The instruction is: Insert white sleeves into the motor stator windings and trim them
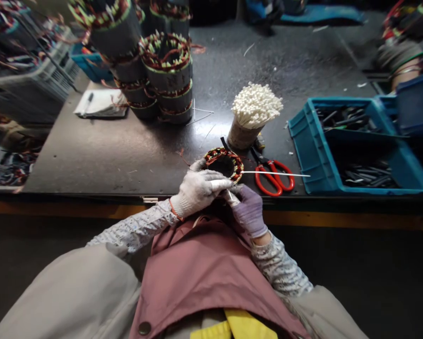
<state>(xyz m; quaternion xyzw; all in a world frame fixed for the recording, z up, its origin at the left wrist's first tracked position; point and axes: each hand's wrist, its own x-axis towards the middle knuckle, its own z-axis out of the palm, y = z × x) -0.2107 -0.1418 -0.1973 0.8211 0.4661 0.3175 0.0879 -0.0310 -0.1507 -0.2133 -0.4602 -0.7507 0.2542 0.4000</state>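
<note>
Stacked stators stood partly cut off by top edge. White-gloved left hand gripped wound stator at tabletop's front edge, hiding near rim. Purple-gloved right hand curled close; could not tell what fingertips pinched.

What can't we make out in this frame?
All in the head view:
- Near side of the wound ring: hidden by the left hand.
- What, if anything, the right hand pinches: its fingertips are lost against the left hand.
- Lower ends of the white sticks: hidden by their cup.
- Co-worker's arm: cut off by the right edge.
- Left crate's contents: blurred.
</note>
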